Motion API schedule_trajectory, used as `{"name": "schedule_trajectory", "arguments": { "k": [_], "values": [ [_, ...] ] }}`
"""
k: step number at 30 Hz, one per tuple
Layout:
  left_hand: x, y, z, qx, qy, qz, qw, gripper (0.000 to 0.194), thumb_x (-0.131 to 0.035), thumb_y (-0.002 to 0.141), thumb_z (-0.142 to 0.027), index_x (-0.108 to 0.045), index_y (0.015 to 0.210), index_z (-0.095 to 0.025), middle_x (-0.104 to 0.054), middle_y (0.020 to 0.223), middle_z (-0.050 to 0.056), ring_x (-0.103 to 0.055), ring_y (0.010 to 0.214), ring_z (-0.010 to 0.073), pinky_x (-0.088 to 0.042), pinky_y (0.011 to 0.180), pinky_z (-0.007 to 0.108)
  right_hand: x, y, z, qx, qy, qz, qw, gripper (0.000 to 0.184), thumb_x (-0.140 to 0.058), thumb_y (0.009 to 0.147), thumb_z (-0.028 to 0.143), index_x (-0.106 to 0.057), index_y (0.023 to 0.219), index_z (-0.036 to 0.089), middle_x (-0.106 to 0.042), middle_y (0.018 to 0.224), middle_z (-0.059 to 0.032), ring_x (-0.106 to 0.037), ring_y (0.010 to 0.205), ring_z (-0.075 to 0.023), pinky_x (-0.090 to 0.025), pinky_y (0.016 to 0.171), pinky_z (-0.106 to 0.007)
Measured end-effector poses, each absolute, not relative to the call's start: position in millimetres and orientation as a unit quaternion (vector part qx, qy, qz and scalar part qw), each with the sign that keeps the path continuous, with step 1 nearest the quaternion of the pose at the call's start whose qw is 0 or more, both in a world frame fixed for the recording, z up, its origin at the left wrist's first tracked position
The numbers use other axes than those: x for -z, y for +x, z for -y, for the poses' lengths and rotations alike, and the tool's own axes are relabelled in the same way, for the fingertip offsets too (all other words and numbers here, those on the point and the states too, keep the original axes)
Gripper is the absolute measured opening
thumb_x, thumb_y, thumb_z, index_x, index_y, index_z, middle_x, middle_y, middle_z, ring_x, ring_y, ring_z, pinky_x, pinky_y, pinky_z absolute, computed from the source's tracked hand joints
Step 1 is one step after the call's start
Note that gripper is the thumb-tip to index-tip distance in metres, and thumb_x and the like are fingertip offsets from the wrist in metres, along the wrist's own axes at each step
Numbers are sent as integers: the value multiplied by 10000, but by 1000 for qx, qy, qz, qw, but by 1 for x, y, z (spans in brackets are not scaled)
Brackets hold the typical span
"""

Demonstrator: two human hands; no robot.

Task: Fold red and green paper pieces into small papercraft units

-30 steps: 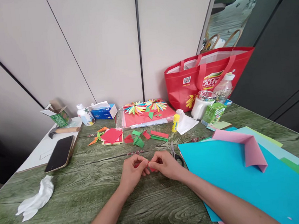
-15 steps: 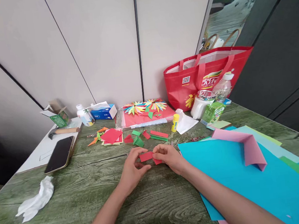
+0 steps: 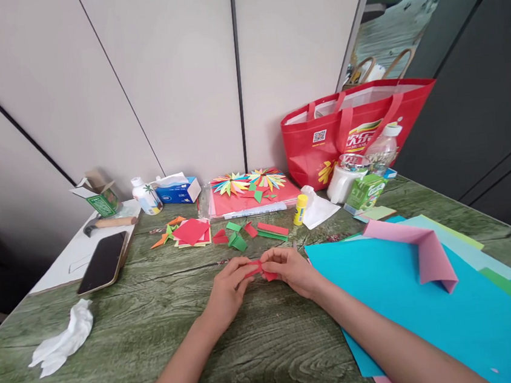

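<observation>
Between my two hands is a small folded piece of red paper point(image 3: 270, 276), held just above the table. My left hand point(image 3: 229, 285) pinches its left end, with fingers and thumb closed over most of it. At its right side my right hand point(image 3: 288, 268) grips the paper with thumb and fingertips, and a red corner pokes out below. Just beyond the hands lie folded green paper pieces point(image 3: 237, 241), small red pieces point(image 3: 250, 230) and a red-and-green strip pair point(image 3: 272, 231). Left of these sits a stack of red and pale paper squares point(image 3: 192, 231).
Large blue paper point(image 3: 385, 299) with a folded pink sheet point(image 3: 430, 252) covers the right side. A glue stick point(image 3: 300, 210), white tissue point(image 3: 319, 209) and red bag point(image 3: 315, 154) stand behind. At left are a phone point(image 3: 103, 262), hammer point(image 3: 112, 222) and crumpled tissue point(image 3: 65, 339).
My left fingers have closed in from a wider grip onto the red paper's left end, and less of the paper shows. My right hand has stayed almost still.
</observation>
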State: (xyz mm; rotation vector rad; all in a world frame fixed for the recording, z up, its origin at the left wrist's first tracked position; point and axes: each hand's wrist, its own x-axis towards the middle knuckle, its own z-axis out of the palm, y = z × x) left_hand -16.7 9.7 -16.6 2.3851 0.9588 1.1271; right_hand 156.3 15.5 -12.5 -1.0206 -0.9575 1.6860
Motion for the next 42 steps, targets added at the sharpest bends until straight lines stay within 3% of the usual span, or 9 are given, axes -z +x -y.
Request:
{"name": "schedule_trajectory", "arguments": {
  "k": [5,10,14,19,22,29,37,42],
  "values": [
    [19,-18,-10,-399,844,-331,137,176,-485,833,-201,-635,926,-205,-619,923,62,-586,827,142,-478,732,261,17,154,-16,-671,-416,401,465,256,-756,513,289,-604,656,141,-592,566,40,-532,493,-64,-417,506,-190],
    [18,-18,-12,-409,814,-372,177,127,-560,787,-248,-649,719,-188,-628,716,29,-579,677,133,-472,657,243,19,149,-15,-640,-400,473,456,194,-720,561,270,-617,660,139,-601,565,31,-532,502,-74,-412,522,-205],
    [17,-18,-14,-427,747,-426,280,168,-571,765,-243,-640,626,-176,-608,602,17,-565,568,128,-481,579,235,17,145,-16,-626,-410,484,453,190,-708,568,278,-625,673,143,-615,568,15,-539,515,-96,-416,536,-231],
    [12,-13,-13,-476,607,-446,453,108,-619,691,-251,-659,664,-154,-649,757,40,-596,553,133,-521,560,266,16,142,-12,-587,-429,473,497,187,-708,563,274,-619,669,148,-610,590,17,-518,502,-90,-423,526,-232],
    [8,-10,-12,-483,546,-469,500,105,-668,624,-241,-639,604,-142,-660,677,25,-591,506,131,-516,530,260,19,141,-8,-568,-422,494,506,157,-688,596,269,-616,667,150,-611,597,9,-525,515,-98,-431,526,-233],
    [11,-5,-8,-492,500,-515,493,147,-681,606,-252,-601,574,-133,-583,424,-19,-497,352,89,-410,370,188,31,139,-3,-561,-403,519,503,111,-673,629,238,-615,675,157,-637,645,-8,-565,560,-117,-451,556,-237],
    [3,1,-1,-512,481,-535,469,173,-684,610,-293,-617,592,-135,-567,404,-24,-472,315,86,-383,331,189,28,136,2,-568,-402,498,517,132,-698,614,277,-620,664,182,-646,661,-13,-587,601,-145,-470,603,-270],
    [4,2,0,-525,476,-527,470,186,-695,605,-302,-608,589,-138,-579,422,-22,-493,340,96,-410,345,201,22,135,5,-573,-414,488,512,154,-716,593,279,-620,659,177,-640,621,-10,-558,534,-131,-454,544,-262]
  ]
}}
